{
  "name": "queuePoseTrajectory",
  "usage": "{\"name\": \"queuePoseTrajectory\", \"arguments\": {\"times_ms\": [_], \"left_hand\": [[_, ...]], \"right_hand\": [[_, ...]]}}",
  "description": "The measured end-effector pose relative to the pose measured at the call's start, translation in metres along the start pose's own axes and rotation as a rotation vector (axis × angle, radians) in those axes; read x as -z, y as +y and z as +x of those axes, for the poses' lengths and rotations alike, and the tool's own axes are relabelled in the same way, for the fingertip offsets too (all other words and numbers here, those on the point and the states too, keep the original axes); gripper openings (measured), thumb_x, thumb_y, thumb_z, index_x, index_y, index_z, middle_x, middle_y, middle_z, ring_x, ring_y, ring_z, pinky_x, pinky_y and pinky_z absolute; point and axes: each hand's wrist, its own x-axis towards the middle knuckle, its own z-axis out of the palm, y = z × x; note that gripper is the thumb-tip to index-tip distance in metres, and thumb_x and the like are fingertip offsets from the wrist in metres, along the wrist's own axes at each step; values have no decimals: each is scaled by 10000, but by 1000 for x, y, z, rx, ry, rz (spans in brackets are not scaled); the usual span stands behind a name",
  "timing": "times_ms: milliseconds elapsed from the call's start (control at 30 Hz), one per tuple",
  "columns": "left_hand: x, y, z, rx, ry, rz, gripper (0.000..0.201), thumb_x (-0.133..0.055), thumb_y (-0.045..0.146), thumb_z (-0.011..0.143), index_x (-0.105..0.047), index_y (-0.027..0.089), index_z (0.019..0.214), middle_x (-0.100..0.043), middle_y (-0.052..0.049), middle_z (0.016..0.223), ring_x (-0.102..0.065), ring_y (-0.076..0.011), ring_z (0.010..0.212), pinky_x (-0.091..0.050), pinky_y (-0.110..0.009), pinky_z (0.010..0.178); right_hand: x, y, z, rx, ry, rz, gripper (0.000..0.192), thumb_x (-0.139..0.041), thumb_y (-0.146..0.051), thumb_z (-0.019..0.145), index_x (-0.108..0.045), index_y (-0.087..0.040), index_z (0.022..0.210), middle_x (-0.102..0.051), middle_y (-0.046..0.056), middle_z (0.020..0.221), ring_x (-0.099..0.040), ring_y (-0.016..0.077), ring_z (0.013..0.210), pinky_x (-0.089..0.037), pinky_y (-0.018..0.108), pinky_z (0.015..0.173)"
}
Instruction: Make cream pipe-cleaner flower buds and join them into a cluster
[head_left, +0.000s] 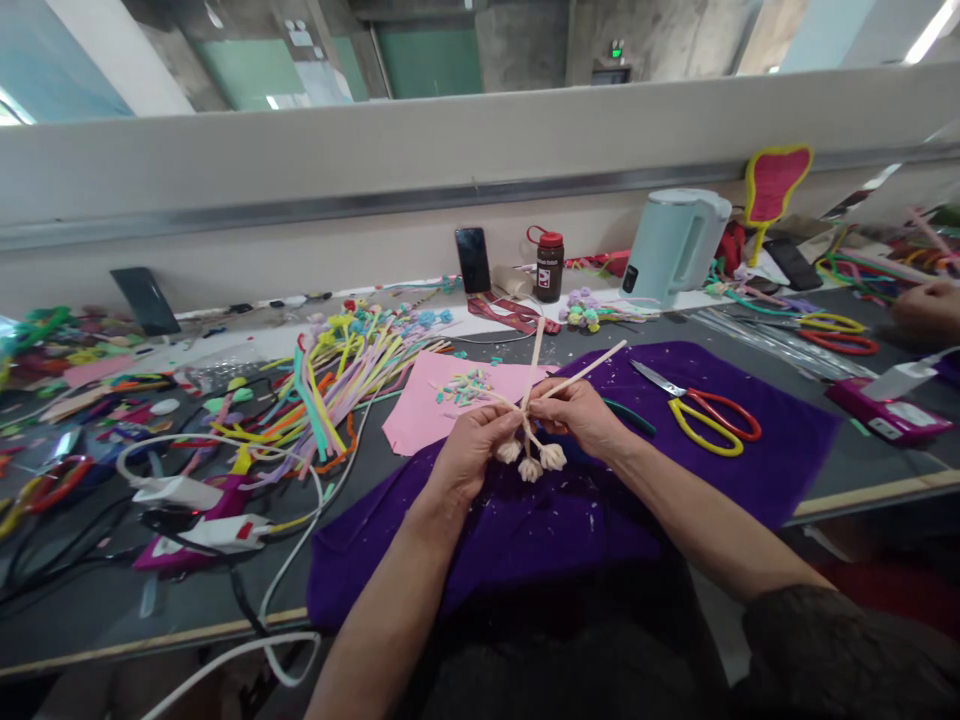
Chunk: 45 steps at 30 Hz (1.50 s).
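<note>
Several cream pipe-cleaner flowers (530, 467) hang heads down between my hands, over a purple cloth (450, 520). Their pale stems (537, 360) cross and fan out upward. My left hand (480, 440) pinches the stems from the left side. From the right, my right hand (574, 410) has its fingers closed on a stem close to the crossing. A pink sheet (427, 400) behind my left hand carries small coloured clippings (465, 388). To the right of my right hand lie scissors (686, 400) with one red and one yellow handle, beside a dark green-handled tool (630, 417).
A heap of coloured pipe-cleaner stems (337, 390) spreads at left, near white cables (292, 560) and a purple power strip (195, 530). Along the back stand a phone (472, 260), a brown bottle (550, 268) and a pale kettle (667, 245). Another person's hand (930, 312) shows at far right.
</note>
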Motion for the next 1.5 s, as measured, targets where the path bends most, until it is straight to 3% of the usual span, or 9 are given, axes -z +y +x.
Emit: {"name": "queuePoseTrajectory", "arguments": {"times_ms": [367, 833, 1300, 1500], "left_hand": [[0, -2, 1, -47, 12, -29, 211, -691, 307, 663, -662, 98, 675, -632, -44, 613, -522, -91, 489, -392, -211, 496], [-2, -2, -2, -45, -11, -87, 181, -698, 267, 656, -653, 105, 722, -647, -43, 679, -558, -109, 571, -424, -228, 577], [0, -4, 0, -96, 118, -19, 174, -732, 261, 611, -643, 113, 629, -555, 17, 507, -420, -44, 430, -294, -180, 448], [-2, -2, -3, -38, 27, -49, 219, -719, 302, 619, -628, 104, 605, -583, -13, 531, -425, -52, 426, -295, -191, 445]], "right_hand": [[-1, 9, 3, -46, -5, 119, 192, -707, -278, 627, -653, -139, 749, -603, -10, 527, -431, 52, 364, -249, 165, 335], [-2, 7, 1, 25, 76, 40, 144, -683, -270, 666, -650, -134, 701, -588, -18, 529, -437, 48, 381, -254, 161, 346], [-7, -1, -4, 68, 33, -36, 132, -675, -252, 660, -639, -143, 723, -595, -21, 531, -439, 55, 382, -269, 165, 351], [-5, 4, -2, 1, -34, 64, 117, -670, -238, 653, -625, -146, 709, -565, -27, 502, -427, 58, 392, -261, 175, 375]]}}
